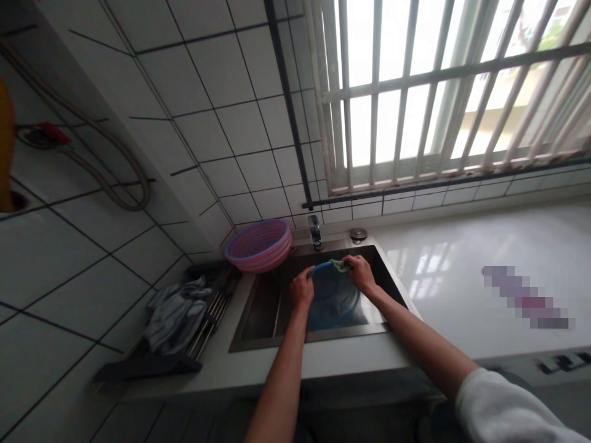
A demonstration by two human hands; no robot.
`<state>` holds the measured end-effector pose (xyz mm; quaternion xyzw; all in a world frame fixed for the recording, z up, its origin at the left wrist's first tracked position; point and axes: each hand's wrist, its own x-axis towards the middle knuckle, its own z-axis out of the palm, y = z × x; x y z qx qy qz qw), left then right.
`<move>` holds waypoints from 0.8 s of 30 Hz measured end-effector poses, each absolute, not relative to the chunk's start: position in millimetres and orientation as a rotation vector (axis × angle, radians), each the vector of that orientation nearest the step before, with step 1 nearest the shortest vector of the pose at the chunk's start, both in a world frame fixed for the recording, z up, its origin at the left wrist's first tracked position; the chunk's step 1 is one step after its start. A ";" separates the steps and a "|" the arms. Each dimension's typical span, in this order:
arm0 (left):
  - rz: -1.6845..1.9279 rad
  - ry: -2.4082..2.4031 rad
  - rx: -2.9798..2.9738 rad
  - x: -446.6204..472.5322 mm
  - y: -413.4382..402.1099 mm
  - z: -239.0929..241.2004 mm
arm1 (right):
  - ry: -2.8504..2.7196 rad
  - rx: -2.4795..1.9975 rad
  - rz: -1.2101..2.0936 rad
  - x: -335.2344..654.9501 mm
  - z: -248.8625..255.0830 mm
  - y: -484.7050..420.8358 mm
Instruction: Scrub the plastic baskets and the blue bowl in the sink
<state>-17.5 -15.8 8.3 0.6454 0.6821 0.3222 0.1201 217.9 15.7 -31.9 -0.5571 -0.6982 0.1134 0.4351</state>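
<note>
A blue plastic basket [335, 304] is tilted inside the steel sink [318, 335], with slots showing low on its right side. My left hand [302, 288] is closed on the left part of its rim. My right hand [361, 274] pinches a green cloth [340, 266] against the far right part of the same rim. Behind the basket stands the chrome faucet [314, 232]; I cannot tell whether water runs from it. My fingertips are partly hidden by the rim and the cloth.
A pink basket [261, 246] rests over the sink's back left corner. On the left lies a dark rack [203, 335] with a grey striped cloth [178, 314]. A round metal drain plug [358, 234] sits behind the sink. A pixelated item [526, 296] lies on the white counter [452, 307].
</note>
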 end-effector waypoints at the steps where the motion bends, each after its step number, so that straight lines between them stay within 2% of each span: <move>1: 0.991 2.043 1.824 -21.3 -14.8 8.8 | -1.710 -1.439 0.305 224.8 -36.2 18.9; 4: 1.102 2.100 1.724 -30.2 -12.2 9.4 | -1.678 -1.510 0.387 240.4 -49.7 26.0; 9: 1.119 2.050 1.749 -30.4 -11.0 8.5 | -1.641 -1.441 0.346 240.3 -54.6 28.5; 24: 0.851 1.877 2.035 -14.4 -18.0 10.8 | -1.826 -1.281 0.261 218.0 -27.8 9.5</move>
